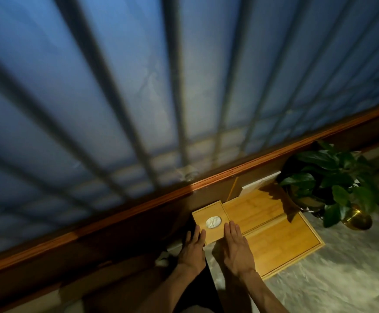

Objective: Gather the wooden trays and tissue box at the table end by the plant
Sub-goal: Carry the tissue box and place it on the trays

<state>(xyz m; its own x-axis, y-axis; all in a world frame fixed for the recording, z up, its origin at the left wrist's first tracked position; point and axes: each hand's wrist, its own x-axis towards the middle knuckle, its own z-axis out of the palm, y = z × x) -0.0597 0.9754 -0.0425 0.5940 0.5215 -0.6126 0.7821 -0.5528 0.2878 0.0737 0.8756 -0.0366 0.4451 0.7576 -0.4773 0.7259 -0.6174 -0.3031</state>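
Tissue box: the wooden tissue box (210, 220) sat low in the frame, a bit right of center, with a round opening on top and white tissue (213, 222) bunched in it. Its far edge looked close to the wall under the window, but I couldn't tell if it touched.

Left hand: the left hand (191, 249) was flat against the box's near-left side, fingers straight and together, pressing rather than wrapped around anything.

Right hand: the right hand (236, 247) was also open and flat, palm down, fingertips at the box's near-right corner, with the rest of the hand lying over the edge of the big tray.

Wooden trays: two trays lay just right of the box, touching it or nearly so. The nearer, bigger one (283, 242) ran toward the lower right; the farther one (254, 208) sat above it in the frame, side by side with it.

Plant: a leafy green plant (326, 177) stood at the right edge of the frame, its pot overlapping the far tray's corner, with a shiny brass-looking pot (358, 219) right beside it.

Table: the top (333, 281) looked like pale grey marble, filling the lower right.

Window: barred blue glass (116, 86) took up the whole upper frame, pretty blurry, with a reddish wooden sill (138, 213) slanting under it.
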